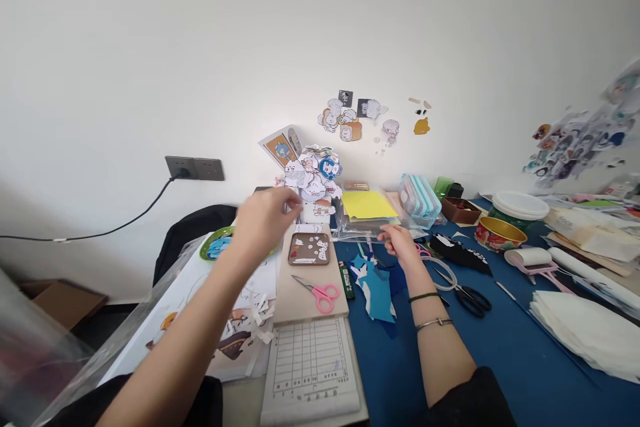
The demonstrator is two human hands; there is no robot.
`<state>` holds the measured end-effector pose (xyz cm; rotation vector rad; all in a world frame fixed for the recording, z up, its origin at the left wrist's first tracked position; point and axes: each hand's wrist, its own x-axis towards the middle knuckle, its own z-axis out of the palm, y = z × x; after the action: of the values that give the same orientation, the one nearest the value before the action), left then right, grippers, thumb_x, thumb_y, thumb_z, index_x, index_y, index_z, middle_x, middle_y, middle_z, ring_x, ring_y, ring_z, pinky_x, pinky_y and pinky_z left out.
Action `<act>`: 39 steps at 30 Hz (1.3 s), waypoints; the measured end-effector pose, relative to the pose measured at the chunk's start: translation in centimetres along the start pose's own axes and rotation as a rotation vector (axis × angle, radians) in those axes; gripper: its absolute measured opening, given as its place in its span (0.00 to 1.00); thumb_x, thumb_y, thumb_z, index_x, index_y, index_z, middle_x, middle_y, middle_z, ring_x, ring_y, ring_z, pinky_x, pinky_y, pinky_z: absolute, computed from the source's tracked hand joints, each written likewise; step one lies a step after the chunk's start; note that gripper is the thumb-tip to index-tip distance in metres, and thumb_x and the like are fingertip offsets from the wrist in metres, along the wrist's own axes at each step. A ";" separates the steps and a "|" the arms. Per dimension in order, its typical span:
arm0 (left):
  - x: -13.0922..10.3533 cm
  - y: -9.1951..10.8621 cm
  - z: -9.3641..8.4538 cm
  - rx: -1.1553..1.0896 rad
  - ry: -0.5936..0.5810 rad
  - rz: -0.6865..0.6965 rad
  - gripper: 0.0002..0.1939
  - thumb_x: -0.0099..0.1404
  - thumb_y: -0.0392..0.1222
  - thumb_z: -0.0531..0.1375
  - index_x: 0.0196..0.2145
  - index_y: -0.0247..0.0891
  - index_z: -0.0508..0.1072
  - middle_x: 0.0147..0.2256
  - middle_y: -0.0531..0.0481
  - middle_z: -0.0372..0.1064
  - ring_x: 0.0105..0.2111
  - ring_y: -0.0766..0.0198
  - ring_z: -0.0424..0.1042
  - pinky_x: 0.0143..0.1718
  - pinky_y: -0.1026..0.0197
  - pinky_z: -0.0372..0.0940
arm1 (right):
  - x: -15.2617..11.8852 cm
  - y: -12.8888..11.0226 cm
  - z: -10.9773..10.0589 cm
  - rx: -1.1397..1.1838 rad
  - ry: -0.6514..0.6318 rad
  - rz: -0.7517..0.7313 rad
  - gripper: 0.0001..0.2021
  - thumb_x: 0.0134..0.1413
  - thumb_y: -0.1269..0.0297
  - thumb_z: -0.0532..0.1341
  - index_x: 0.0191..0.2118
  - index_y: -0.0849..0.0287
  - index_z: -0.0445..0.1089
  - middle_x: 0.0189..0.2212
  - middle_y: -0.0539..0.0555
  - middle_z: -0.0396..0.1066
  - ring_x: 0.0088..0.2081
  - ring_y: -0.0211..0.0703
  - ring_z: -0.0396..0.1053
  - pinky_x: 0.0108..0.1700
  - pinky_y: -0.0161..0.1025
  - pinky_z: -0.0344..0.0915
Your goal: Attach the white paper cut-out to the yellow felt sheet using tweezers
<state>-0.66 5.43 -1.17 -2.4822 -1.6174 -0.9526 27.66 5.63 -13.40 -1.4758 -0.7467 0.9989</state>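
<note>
My left hand (265, 217) is raised above the desk, thumb and fingertips drawn together in a pinch; anything held there is too small to make out. Behind it a pile of paper cutouts (315, 173) leans against the wall. Below lies a brown tray (310, 263) with small white cutouts, and pink-handled scissors (323, 297). My right hand (399, 243) has its fingers curled at the front edge of a clear plastic sleeve (345, 230) under a yellow sheet (369, 205). Whether it grips anything is unclear. Blue paper scraps (377, 290) lie beneath it.
A ruled form pad (313, 370) sits in front. On the left is a green plate (207, 251) with blue pieces. Rightward are black-handled scissors (473, 300), a tape ring (447, 267), a red-gold tin (500, 233), a lint roller (535, 257) and white tissues (585, 330).
</note>
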 end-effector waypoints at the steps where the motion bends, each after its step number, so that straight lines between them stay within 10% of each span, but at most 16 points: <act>1: -0.5 1.2 0.8 -0.068 -0.048 0.044 0.08 0.60 0.42 0.56 0.33 0.42 0.75 0.33 0.51 0.76 0.32 0.58 0.73 0.31 0.60 0.62 | 0.1 0.1 -0.3 -0.047 0.024 0.037 0.07 0.59 0.66 0.55 0.38 0.64 0.66 0.18 0.45 0.63 0.13 0.26 0.50 0.14 0.26 0.46; 7: -3.4 9.1 10.1 -0.179 -0.336 0.245 0.12 0.63 0.39 0.52 0.35 0.33 0.74 0.38 0.37 0.74 0.43 0.49 0.71 0.43 0.54 0.63 | 0.0 0.1 -2.2 -0.172 0.051 0.189 0.12 0.62 0.59 0.56 0.36 0.64 0.67 0.26 0.47 0.66 0.21 0.29 0.61 0.21 0.29 0.61; 14: -2.9 12.5 18.5 -0.216 -0.287 -0.004 0.17 0.60 0.34 0.50 0.44 0.27 0.71 0.48 0.29 0.69 0.49 0.45 0.66 0.49 0.48 0.61 | -0.1 0.1 -3.8 -0.089 0.078 0.173 0.11 0.62 0.60 0.55 0.36 0.64 0.65 0.22 0.45 0.63 0.16 0.27 0.55 0.16 0.27 0.53; 20: -3.4 14.0 19.9 -0.245 -0.130 0.016 0.18 0.61 0.34 0.50 0.49 0.31 0.66 0.55 0.33 0.60 0.55 0.48 0.59 0.54 0.47 0.56 | 0.5 0.4 -3.3 0.053 0.061 -0.077 0.19 0.48 0.68 0.55 0.48 0.62 0.62 0.15 0.43 0.61 0.11 0.29 0.49 0.13 0.27 0.44; 29: -1.8 14.0 21.2 -0.325 -0.068 -0.006 0.20 0.63 0.37 0.50 0.52 0.28 0.62 0.58 0.27 0.56 0.60 0.43 0.53 0.57 0.42 0.50 | 2.3 0.5 -2.5 0.053 0.104 -0.416 0.33 0.38 0.71 0.57 0.57 0.56 0.62 0.57 0.56 0.61 0.50 0.47 0.65 0.41 0.38 0.69; 39: 1.8 12.2 20.1 -0.579 -0.155 -0.046 0.28 0.59 0.33 0.51 0.59 0.29 0.55 0.63 0.34 0.49 0.63 0.49 0.47 0.61 0.50 0.47 | 3.4 0.9 -2.9 -0.072 0.047 -0.484 0.42 0.34 0.75 0.49 0.64 0.56 0.51 0.63 0.53 0.50 0.61 0.46 0.54 0.56 0.43 0.62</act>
<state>19.56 8.19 -12.99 -2.9532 -1.6265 -1.4430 31.65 7.25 -14.92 -1.2861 -1.0522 0.5715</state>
